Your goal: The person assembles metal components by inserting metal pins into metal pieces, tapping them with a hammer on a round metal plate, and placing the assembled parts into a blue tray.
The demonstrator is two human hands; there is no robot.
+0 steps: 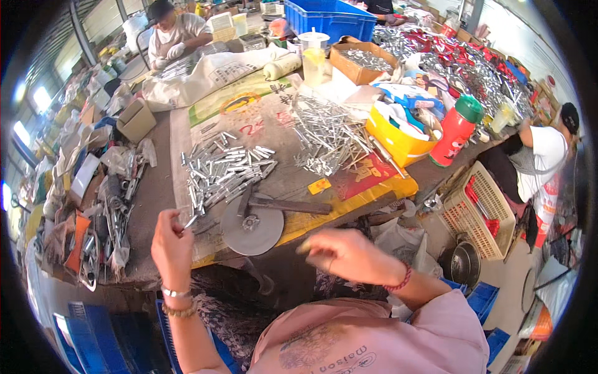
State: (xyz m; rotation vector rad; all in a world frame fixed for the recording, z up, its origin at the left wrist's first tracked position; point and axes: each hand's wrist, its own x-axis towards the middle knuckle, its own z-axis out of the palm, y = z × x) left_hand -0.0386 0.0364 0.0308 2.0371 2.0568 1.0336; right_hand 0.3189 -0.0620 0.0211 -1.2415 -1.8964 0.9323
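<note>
My left hand (171, 244) is closed in a pinch on a small silver metal pin (191, 220), at the near left edge of the table. Just beyond it lies a loose pile of short silver metal pins (227, 168). A grey round metal disc (252, 234) lies flat at the table's near edge. The hammer (286, 204) rests with its head over the disc and its handle pointing right. Over the near edge, right of the disc and apart from the hammer, hangs my right hand (342, 252); motion smears its fingers, and a yellowish tip shows on one.
Thin metal rods (324, 134) lie in a heap beyond the hammer. A yellow box (398, 134) and a red bottle with a green lid (458, 131) stand at right. Tools in plastic bags (112, 212) crowd the left edge. Another person (177, 37) works at the far left.
</note>
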